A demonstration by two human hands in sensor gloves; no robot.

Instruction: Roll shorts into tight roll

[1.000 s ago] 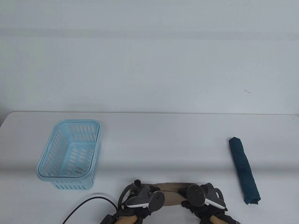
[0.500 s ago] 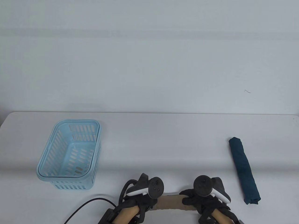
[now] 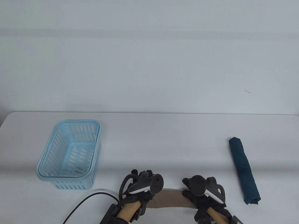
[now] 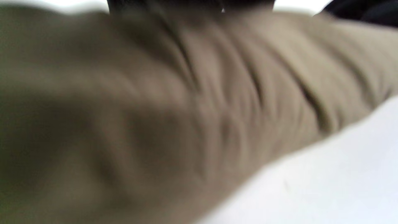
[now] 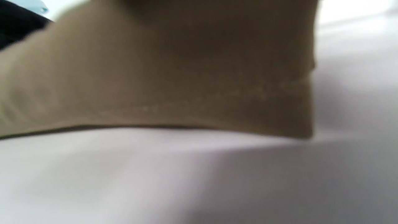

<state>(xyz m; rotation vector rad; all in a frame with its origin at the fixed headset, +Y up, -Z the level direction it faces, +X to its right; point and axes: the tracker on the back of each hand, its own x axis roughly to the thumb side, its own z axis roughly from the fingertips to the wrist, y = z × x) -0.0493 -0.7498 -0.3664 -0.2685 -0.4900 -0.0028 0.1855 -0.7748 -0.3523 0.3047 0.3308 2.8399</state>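
A tan pair of shorts (image 3: 169,198), rolled into a thick tube, lies crosswise near the table's front edge. My left hand (image 3: 140,186) grips its left end and my right hand (image 3: 190,194) grips its right end, fingers curled over the top. The left wrist view is filled with the blurred, wrinkled tan fabric (image 4: 186,109). The right wrist view shows the roll's end and a hem seam (image 5: 217,93) resting on the white table. The ends of the roll are hidden under my hands in the table view.
A dark teal rolled garment (image 3: 244,170) lies at the right. A light blue slotted basket (image 3: 77,121) stands at the left. A black cable (image 3: 86,203) runs along the front left. The table's far edge is at mid-frame.
Both hands drew the tan roll back toward the front edge, then pushed forward over it again. The roll now lies a little farther from the edge than half a second ago.
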